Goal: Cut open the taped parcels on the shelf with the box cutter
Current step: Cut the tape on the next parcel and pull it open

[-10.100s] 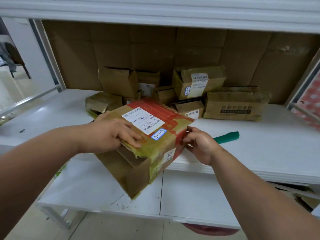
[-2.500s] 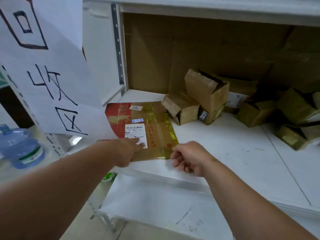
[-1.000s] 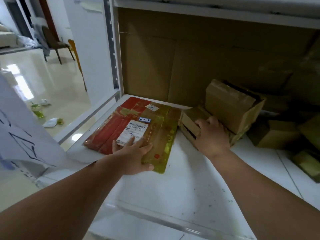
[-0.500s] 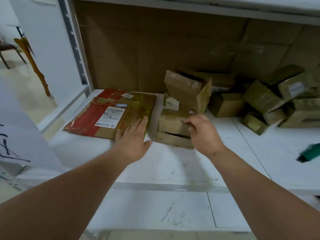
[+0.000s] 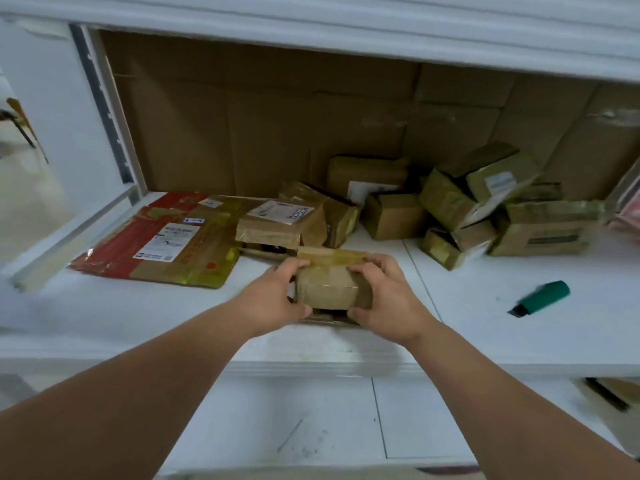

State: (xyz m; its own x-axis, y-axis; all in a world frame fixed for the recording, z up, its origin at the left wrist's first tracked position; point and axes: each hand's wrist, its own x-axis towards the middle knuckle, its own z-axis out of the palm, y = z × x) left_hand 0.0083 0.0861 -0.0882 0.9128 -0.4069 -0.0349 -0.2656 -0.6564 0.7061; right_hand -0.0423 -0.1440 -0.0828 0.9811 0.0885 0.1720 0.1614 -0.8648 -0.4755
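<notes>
I'm gripping the small parcel (image 5: 329, 285) with both hands (image 5: 277, 299) (image 5: 384, 299); keeping it square, left of the box cutter (image 5: 540, 296).

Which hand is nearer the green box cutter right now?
Right. The right hand grips the small parcel on the side facing the box cutter; the left hand grips the far side.

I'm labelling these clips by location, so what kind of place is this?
Probably a parcel pickup point or stockroom: taped cardboard parcels with shipping labels crowd a white metal shelf, and a green box cutter lies on it.
</notes>
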